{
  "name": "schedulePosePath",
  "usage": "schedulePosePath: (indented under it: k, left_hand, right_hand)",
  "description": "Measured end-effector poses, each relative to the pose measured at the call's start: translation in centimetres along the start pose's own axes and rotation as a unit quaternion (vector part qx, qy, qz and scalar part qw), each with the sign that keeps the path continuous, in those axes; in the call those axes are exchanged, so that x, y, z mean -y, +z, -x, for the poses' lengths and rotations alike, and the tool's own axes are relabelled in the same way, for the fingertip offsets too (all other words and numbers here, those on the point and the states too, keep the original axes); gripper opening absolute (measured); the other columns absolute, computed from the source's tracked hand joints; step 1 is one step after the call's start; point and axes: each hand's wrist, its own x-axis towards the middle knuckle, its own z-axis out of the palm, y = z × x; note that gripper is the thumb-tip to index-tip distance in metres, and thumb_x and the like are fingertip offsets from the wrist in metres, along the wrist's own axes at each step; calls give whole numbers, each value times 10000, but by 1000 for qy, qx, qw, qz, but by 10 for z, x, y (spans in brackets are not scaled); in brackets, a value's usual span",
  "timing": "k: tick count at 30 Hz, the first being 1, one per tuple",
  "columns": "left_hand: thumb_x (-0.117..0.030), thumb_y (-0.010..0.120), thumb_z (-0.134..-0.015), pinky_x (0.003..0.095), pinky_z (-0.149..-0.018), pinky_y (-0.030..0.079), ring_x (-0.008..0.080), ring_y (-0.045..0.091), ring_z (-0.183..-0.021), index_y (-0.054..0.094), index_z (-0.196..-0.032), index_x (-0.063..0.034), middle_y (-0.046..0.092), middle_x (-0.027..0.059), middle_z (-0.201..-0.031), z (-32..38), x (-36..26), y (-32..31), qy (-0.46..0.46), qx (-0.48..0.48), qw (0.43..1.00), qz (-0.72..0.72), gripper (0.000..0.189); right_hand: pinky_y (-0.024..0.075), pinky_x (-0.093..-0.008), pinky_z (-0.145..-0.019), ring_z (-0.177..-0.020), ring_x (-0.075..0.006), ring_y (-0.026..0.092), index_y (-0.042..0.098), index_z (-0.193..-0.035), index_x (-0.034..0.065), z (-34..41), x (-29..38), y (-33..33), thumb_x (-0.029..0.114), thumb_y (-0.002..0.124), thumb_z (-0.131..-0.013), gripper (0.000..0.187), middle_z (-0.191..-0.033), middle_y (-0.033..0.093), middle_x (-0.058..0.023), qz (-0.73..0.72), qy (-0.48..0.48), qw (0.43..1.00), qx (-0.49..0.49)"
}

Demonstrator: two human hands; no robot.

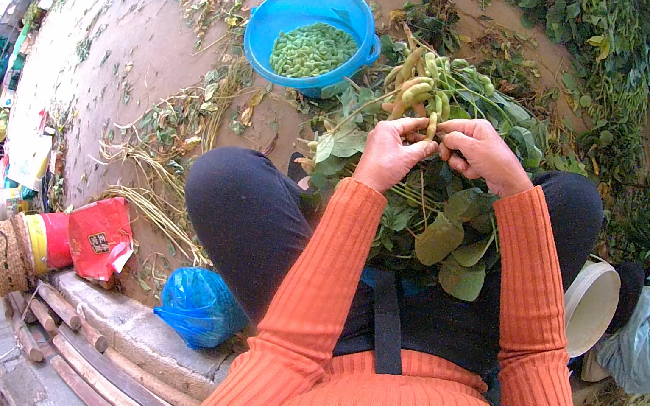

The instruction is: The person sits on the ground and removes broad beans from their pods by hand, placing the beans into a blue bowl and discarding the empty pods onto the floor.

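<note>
My left hand (392, 153) and my right hand (480, 155) meet over my lap, fingertips pinched together around a yellow-green soybean pod (431, 128). More plump soybean pods (415, 92) hang in a cluster just beyond my fingers, attached to their stems. Leafy soybean plants (447, 243) lie across my lap and between my knees, with broad green leaves under both wrists. Past the pods, to the left, a blue plastic basin (253, 55) stands on the ground holding many loose shelled green beans (315, 51).
Leaves and bare stalks (155, 213) litter the earth floor. A tied blue plastic bag (201, 308), red packet (99, 239) and wooden poles (109, 373) lie at left. Cut plants (605, 69) are heaped far right. A white bucket (591, 309) and another person (644, 340) are at right.
</note>
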Motion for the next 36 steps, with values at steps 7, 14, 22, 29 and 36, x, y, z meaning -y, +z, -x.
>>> schedulePosePath:
  k: [7,14,22,29,36]
  left_hand:
    - [-24,706,-729,235,-726,488,94,585,-807,553,-1142,70,645,78,-965,3,-2,-1,20,-25,996,-83,450]
    - [-31,713,-711,237,-712,483,89,582,-792,575,-1128,48,656,74,-939,6,-7,-1,26,-44,991,-123,446]
    - [-42,703,-711,233,-687,488,91,596,-761,585,-1122,34,665,79,-904,8,-13,3,30,-57,982,-179,434]
    - [-63,674,-743,238,-679,490,94,607,-761,584,-1118,41,670,82,-901,4,3,2,50,-75,972,-218,400]
    - [-89,598,-836,212,-541,439,79,525,-583,604,-1072,47,615,10,-772,8,-5,6,-17,-68,997,24,273]
  right_hand:
    - [239,-167,-335,-425,-17,375,625,-852,62,2,3,1,84,456,-799,179,-637,530,25,-16,8,1000,12]
    - [225,-179,-334,-423,-16,361,614,-824,54,1,3,2,87,469,-803,150,-625,523,25,-26,9,1000,15]
    - [212,-179,-341,-422,-15,363,599,-764,55,-4,-6,-1,90,481,-807,131,-614,527,32,-16,0,1000,22]
    - [384,-241,-416,-451,-76,493,586,-681,-10,-15,-19,6,46,474,-776,158,-585,572,-13,192,-138,971,-30]
    - [347,-215,-402,-454,-45,467,622,-745,6,-8,-9,8,46,478,-802,160,-580,556,10,105,-72,992,-5]
